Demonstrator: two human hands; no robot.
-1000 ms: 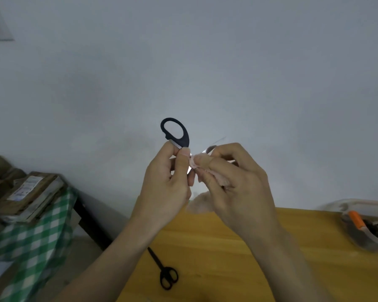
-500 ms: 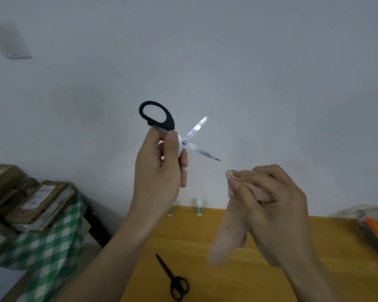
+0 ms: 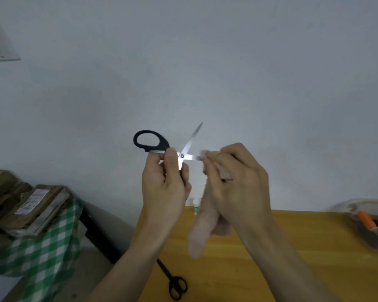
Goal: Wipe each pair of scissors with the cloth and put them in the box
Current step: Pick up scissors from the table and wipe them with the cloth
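Landmark = desk [image 3: 292, 247].

Change: half a second ago the right hand [image 3: 238, 186] with the cloth [image 3: 200, 232] sat low and well clear of the blades. Now it has come back up, and the cloth-wrapped fingers [image 3: 216, 158] pinch the horizontal blade just past the pivot. The second blade sticks up bare. Looks like a fresh wipe stroke starting on one blade, so wiping of this pair isn't done and boxing comes later.

Left hand [image 3: 164, 188] is clenched on the lower handle of the open scissors [image 3: 153, 143], thumb by the pivot. The upper black loop is free. This pair is held high above the desk's left end, against the wall.

Second scissors [image 3: 172, 282] lie flat on the desk near its left edge, untouched, presumably next.

Box [image 3: 367, 225] sits at the desk's far right, with orange-handled items already inside.

Room: plenty of bare desk between hands and box, so the carry path is open. Small bottle [image 3: 196, 205] stands at the desk's back edge, below the hands. Watch the exposed upward tip. Checked cloth and stacked cartons lie off the desk's left side.
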